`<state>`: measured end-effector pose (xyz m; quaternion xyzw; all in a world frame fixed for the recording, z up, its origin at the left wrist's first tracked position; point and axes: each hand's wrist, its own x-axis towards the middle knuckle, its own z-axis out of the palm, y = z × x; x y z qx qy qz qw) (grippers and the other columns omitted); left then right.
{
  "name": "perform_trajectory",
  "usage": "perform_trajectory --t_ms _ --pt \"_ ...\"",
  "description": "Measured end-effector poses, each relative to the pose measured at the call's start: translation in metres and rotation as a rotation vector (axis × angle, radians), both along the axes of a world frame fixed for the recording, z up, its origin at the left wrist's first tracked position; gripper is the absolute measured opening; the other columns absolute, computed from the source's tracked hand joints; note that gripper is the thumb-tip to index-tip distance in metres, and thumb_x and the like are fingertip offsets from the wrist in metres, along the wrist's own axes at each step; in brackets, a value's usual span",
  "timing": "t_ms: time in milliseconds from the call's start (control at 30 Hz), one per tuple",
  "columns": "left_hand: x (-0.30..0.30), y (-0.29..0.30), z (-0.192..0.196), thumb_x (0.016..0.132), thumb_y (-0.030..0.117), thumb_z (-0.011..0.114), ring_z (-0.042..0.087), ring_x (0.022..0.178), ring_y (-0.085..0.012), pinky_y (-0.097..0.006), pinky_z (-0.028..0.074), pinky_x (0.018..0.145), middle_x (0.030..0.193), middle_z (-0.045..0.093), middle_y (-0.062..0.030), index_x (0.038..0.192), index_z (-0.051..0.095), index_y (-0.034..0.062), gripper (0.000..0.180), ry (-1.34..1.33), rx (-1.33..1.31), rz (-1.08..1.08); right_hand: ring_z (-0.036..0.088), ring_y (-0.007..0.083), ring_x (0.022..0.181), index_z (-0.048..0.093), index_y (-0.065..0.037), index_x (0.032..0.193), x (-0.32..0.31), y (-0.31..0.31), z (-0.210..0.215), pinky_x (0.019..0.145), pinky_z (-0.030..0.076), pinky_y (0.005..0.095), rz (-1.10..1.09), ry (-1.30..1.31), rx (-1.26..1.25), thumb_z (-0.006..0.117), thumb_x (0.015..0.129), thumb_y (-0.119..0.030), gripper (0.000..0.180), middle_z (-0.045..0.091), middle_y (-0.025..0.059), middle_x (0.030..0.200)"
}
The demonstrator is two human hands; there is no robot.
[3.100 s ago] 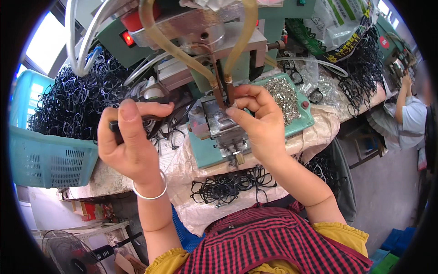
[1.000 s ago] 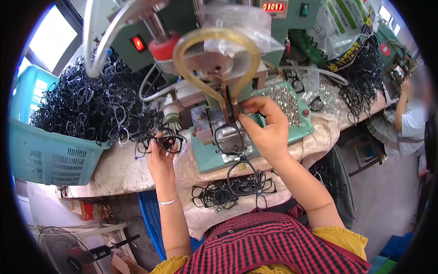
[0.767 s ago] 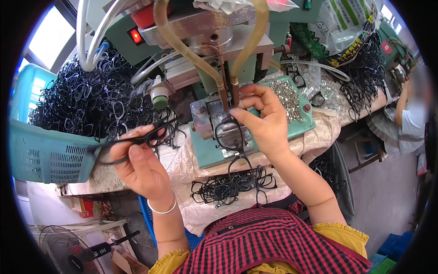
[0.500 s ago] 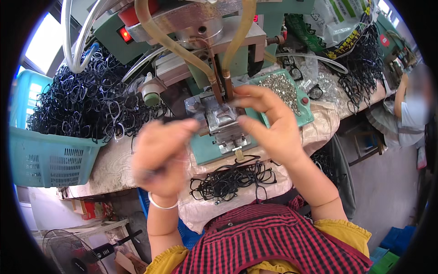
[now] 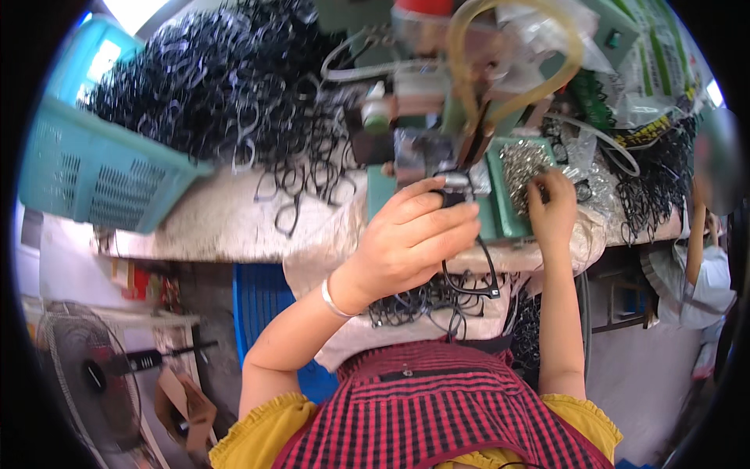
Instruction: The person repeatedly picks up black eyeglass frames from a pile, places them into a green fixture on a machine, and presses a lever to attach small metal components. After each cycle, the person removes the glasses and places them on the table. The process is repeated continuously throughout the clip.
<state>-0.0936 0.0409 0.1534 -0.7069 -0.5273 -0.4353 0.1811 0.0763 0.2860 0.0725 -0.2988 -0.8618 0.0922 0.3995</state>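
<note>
The left hand (image 5: 412, 234) grips a black glasses frame (image 5: 493, 273) dangling toward four o'clock, likely light, springy, best held by its bridge. At two o'clock, the right hand (image 5: 553, 205) narrows over metal bits (image 5: 519, 162); whether holding any, I cannot tell.

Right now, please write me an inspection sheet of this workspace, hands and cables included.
Surface: worn pale workbench, partly under a wrinkled sheet.
Job's things: black eyeglass frame by the metal fixture; metal parts in a green tray.
Clutter: big heap of frames near teal basket.
Grips: left hand holds the eyeglass frame; right hand at the metal parts, hold unclear.
Cables: yellowish hose looped above the fixture.
Surroundings: fan at left, another person at right.
</note>
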Motion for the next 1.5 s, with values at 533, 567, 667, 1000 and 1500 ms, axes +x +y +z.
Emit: perform_trajectory --t_ms 533,567,667,1000,1500 --pt "0.057 -0.139 -0.157 0.08 0.013 0.067 0.06 0.11 -0.0353 -0.044 0.05 0.091 0.114 0.065 -0.013 0.116 0.064 0.0049 0.037 -0.375 -1.238 -0.352 0.062 0.0087 0.08 0.073 0.001 0.1 -0.02 -0.024 -0.004 0.077 0.049 0.0243 0.047 0.339 -0.414 0.068 0.092 -0.013 0.017 0.072 0.0032 0.087" --pt "0.057 -0.139 -0.155 0.081 0.013 0.067 0.06 0.111 -0.0354 -0.044 0.05 0.092 0.114 0.065 -0.0129 0.115 0.065 0.0052 0.035 -0.434 -1.263 -0.353 0.06 0.007 0.079 0.073 0.001 0.099 -0.019 -0.024 -0.005 0.075 0.048 0.023 0.056 0.355 -0.449 0.07 0.091 -0.012 0.015 0.07 0.0019 0.086" --pt "0.049 -0.14 -0.172 0.082 0.013 0.067 0.057 0.114 -0.0366 -0.043 0.048 0.096 0.117 0.064 -0.0162 0.122 0.062 0.0023 0.042 -0.647 -1.33 -0.455 0.058 0.0058 0.076 0.072 -0.001 0.098 -0.019 -0.019 -0.004 0.071 0.047 0.0218 0.048 0.398 -0.54 0.072 0.09 -0.011 0.013 0.069 -0.0002 0.083" --pt "0.077 -0.14 -0.19 0.083 0.022 0.066 0.065 0.095 -0.0351 -0.043 0.052 0.079 0.102 0.069 -0.0089 0.101 0.068 0.0124 0.021 -0.593 -1.258 -0.128 0.058 0.0062 0.075 0.072 -0.001 0.098 -0.008 -0.02 -0.002 0.071 0.047 0.0212 0.017 0.397 -0.558 0.072 0.088 -0.007 0.011 0.068 -0.0009 0.084" --pt "-0.197 -0.118 -0.076 0.073 -0.003 0.064 0.061 0.09 -0.0321 -0.044 0.049 0.086 0.089 0.065 -0.0097 0.112 0.064 0.0082 0.041 0.324 -0.823 0.498 0.067 0.0162 0.088 0.048 0.003 0.131 -0.069 -0.084 0.084 0.089 0.048 0.0301 0.449 0.516 -0.646 0.069 0.079 -0.005 0.057 0.071 0.0088 0.084"
